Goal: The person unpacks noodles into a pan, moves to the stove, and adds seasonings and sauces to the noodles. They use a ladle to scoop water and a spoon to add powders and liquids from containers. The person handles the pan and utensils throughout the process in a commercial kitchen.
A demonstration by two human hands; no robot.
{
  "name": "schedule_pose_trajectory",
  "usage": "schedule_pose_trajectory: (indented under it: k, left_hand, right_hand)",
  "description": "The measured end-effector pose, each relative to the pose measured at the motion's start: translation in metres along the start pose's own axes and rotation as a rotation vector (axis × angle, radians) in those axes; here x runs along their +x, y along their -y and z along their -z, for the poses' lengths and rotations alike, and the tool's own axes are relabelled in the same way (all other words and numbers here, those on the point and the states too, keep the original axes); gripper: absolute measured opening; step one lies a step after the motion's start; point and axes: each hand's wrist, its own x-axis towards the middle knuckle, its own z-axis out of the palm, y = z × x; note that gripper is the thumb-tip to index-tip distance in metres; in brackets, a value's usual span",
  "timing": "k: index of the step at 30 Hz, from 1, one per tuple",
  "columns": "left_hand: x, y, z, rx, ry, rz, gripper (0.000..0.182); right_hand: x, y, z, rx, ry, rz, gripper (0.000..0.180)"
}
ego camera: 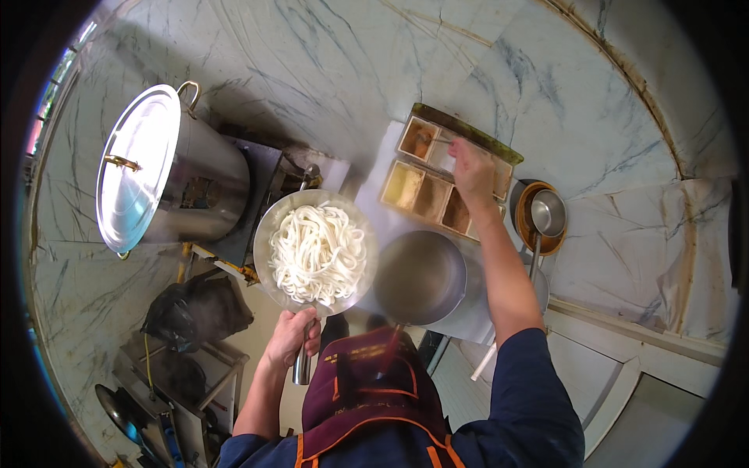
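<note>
My left hand point(298, 336) grips the metal handle of a round, shallow metal pan or strainer point(266, 234). A heap of thick white noodles point(319, 254) fills it. My right hand point(473, 167) is over a spice box with several compartments point(430, 169), its fingers closed on the thin handle of a spoon point(443, 140). The spoon's other end lies in a compartment of reddish-brown seasoning point(417, 140). Pale yellow and brown powders fill other compartments; my hand and forearm hide some of them. A wide grey pot point(419, 278) with a reddish handle stands between my arms.
A tall lidded stockpot point(205, 181) stands on a stove point(257, 175) at left. A metal ladle point(549, 213) rests on a brown bowl point(521, 210) at right. Below the stove are a black plastic bag point(199, 313) and a metal rack point(222, 374). Marbled wall panels point(351, 70) close off the back.
</note>
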Motion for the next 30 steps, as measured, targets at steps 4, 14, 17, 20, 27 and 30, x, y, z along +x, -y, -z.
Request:
schedule_pose_trajectory:
  k: [4, 14, 17, 20, 27, 30]
  left_hand:
    - [0.000, 0.003, -0.003, -0.012, 0.002, 0.001, 0.029]
    - [0.006, 0.002, -0.005, -0.007, 0.017, -0.013, 0.029]
    - [0.007, 0.000, -0.005, -0.019, 0.019, -0.025, 0.029]
    - [0.009, -0.005, -0.007, -0.004, 0.003, -0.015, 0.030]
    - [0.017, -0.015, -0.012, -0.012, 0.004, -0.032, 0.032]
    - [0.023, -0.017, -0.014, -0.008, 0.017, -0.026, 0.033]
  right_hand:
    - [0.010, -0.020, -0.006, -0.039, 0.049, 0.067, 0.013]
    - [0.006, -0.001, -0.015, 0.066, 0.043, 0.256, 0.017]
    - [-0.002, 0.006, -0.009, 0.064, -0.019, 0.279, 0.017]
    - [-0.004, 0.002, -0.006, 0.010, 0.163, 0.188, 0.019]
    - [0.006, -0.033, -0.011, 0.088, 0.158, -0.056, 0.017]
    - [0.004, -0.037, -0.014, 0.081, -0.031, -0.035, 0.017]
